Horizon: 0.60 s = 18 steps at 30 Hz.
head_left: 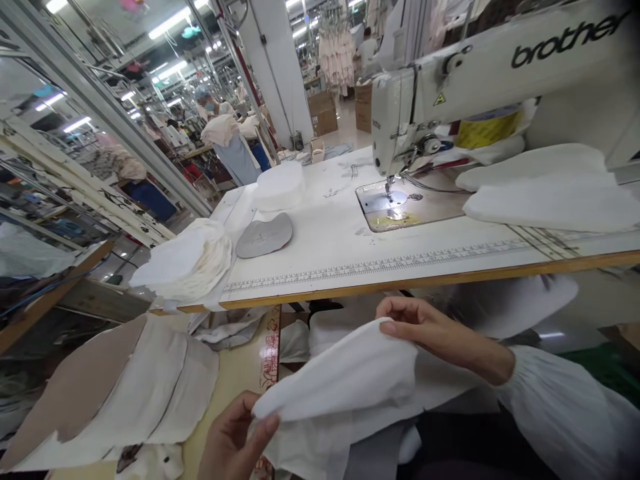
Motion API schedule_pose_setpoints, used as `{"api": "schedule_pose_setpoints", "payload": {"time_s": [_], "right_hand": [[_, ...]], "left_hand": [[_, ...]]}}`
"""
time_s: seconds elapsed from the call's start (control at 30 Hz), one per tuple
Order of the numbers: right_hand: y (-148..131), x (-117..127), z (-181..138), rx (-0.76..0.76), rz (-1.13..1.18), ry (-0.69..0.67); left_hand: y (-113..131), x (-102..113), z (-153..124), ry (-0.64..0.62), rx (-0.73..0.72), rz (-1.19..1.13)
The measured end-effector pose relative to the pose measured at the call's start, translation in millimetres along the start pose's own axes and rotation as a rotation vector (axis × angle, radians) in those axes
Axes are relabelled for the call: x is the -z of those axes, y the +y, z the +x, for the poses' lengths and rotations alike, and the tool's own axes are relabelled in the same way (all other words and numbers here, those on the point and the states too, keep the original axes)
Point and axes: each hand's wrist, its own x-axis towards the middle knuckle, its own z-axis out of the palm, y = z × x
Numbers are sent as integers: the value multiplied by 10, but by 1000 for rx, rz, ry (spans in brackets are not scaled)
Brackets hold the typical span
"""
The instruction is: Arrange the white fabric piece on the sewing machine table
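Both hands pinch a soft, ribbed white fabric piece (345, 380) at 6 o'clock: left hand (233, 440) thumb-pinches its lower corner, right hand (435, 333) fingers pressed together along its top edge. Glossy white sewing machine (450, 87) at 1 o'clock, gray curved pad (264, 235) at 11.

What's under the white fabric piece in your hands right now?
Below the white fabric piece, held by the left hand and right hand, more white layers and a grey piece show at its lower edge. Whatever lies further beneath is covered; the lap cannot be seen.
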Motion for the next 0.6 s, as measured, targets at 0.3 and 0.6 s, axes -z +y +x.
{"api": "schedule_pose_setpoints", "payload": {"time_s": [0.3, 0.6], "right_hand": [[80, 37, -46, 38, -114, -31], [170, 44, -43, 58, -147, -57]], "left_hand": [[-121, -98, 14, 159, 19, -107], [-134, -142, 48, 151, 25, -66]]}}
